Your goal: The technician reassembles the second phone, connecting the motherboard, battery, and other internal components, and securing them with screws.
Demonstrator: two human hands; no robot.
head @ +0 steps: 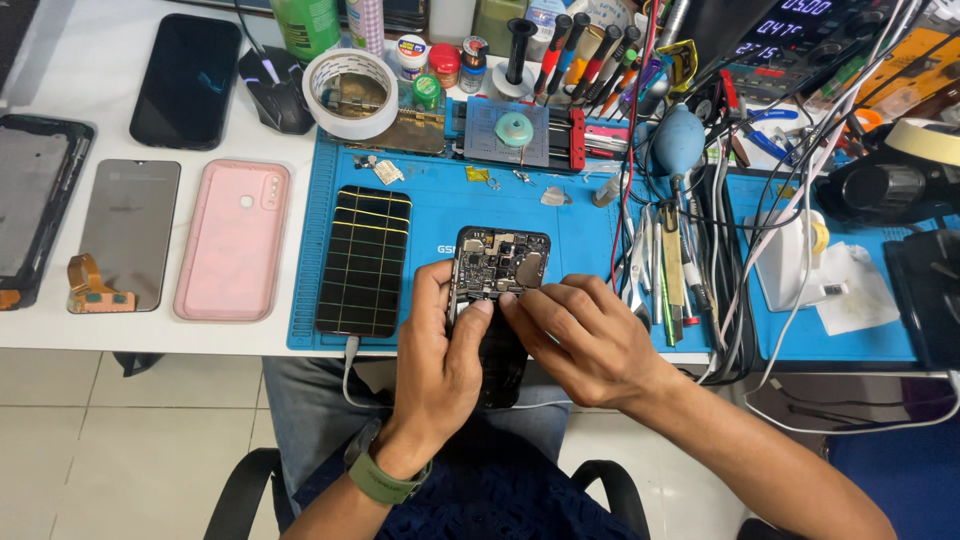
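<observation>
An opened phone [500, 262] with its back off and circuit board showing lies at the near edge of the blue work mat [440, 205]. My left hand [440, 345] grips its left side, thumb pressed on the board's lower edge. My right hand [575, 335] rests on the phone's right side, with its fingertips meeting the left thumb at the board. The lower half of the phone is hidden under both hands. A green watch strap sits on my left wrist.
A black grid-lined phone panel [364, 260] lies left of the phone. A pink phone case [233, 240], a grey screen panel [128, 232] and other phones lie on the white table. Tweezers and tools [665, 265], a tape roll [350, 92], a blue blower [680, 135] and cables crowd the back and right.
</observation>
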